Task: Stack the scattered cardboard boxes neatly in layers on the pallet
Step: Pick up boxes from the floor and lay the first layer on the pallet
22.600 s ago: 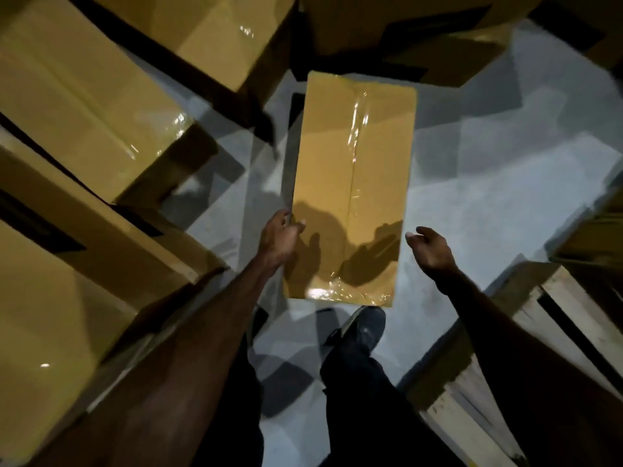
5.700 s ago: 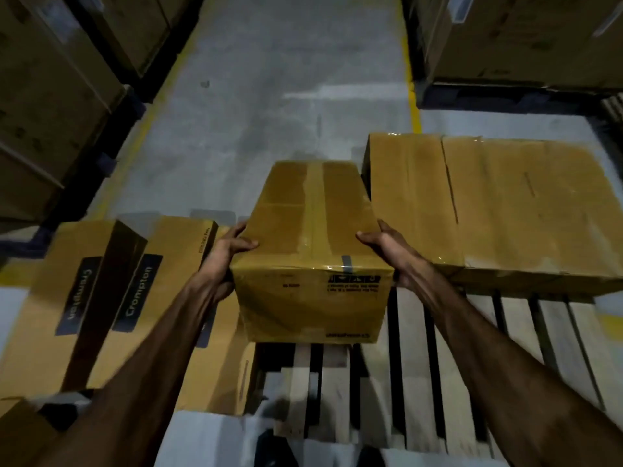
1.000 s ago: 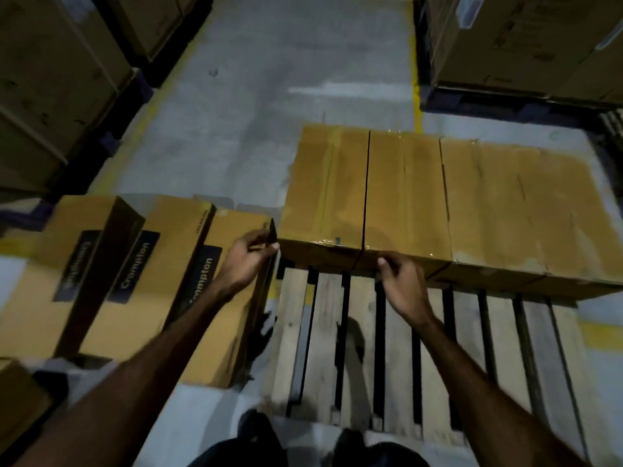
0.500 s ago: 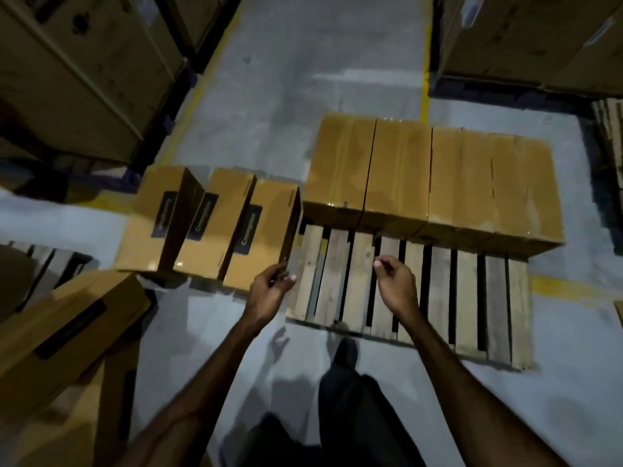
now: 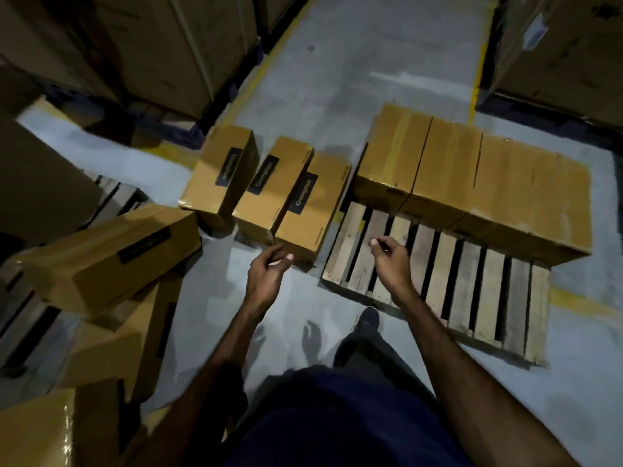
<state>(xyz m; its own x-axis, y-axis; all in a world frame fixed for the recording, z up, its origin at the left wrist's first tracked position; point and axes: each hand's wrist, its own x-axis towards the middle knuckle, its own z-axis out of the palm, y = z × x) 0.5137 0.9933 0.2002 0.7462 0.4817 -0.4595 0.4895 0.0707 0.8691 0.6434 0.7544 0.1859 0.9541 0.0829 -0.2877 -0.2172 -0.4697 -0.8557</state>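
Both my hands hang empty, left hand (image 5: 266, 281) and right hand (image 5: 391, 264) loosely curled, grasping nothing. The pallet (image 5: 435, 284) holds a row of boxes (image 5: 472, 183) along its 12 o'clock edge. I'd take the nearest Crompton box (image 5: 312, 207) at 11 o'clock by both ends and set it flush against that row; bare slats leave room.
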